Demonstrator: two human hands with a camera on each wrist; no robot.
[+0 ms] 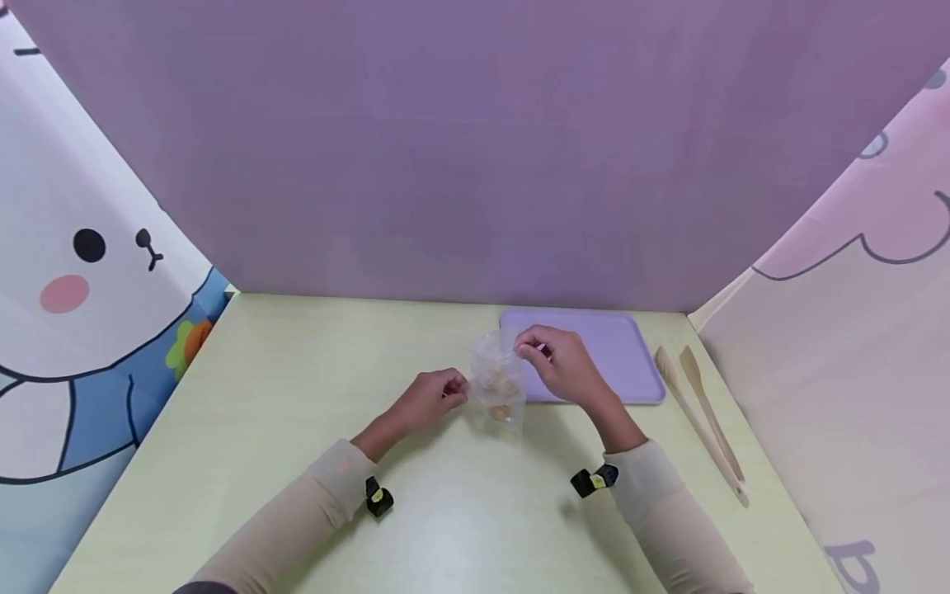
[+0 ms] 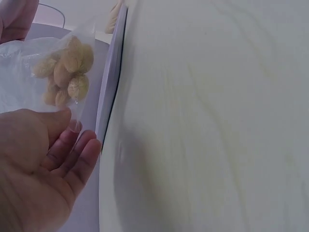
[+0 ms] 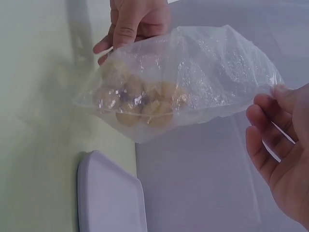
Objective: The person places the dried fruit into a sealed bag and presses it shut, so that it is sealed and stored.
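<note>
A clear plastic bag (image 1: 488,363) hangs above the table between my two hands. Inside lie several tan, rounded, nut-like pieces (image 2: 63,72), gathered in its lower part. My right hand (image 1: 564,363) pinches the bag's upper edge between thumb and index finger, its other fingers loosely bent in the right wrist view. Lower down, my left hand (image 1: 430,402) pinches the bag's lower side near a corner with thumb and forefinger. From the left wrist, the remaining fingers (image 2: 77,166) spread loosely below the bag.
Behind the bag and right hand lies a flat purple tray (image 1: 609,355), its left part overlapped by them. Two wooden utensils (image 1: 701,412) rest along the table's right side. A purple panel (image 1: 460,165) rises at the table's back edge.
</note>
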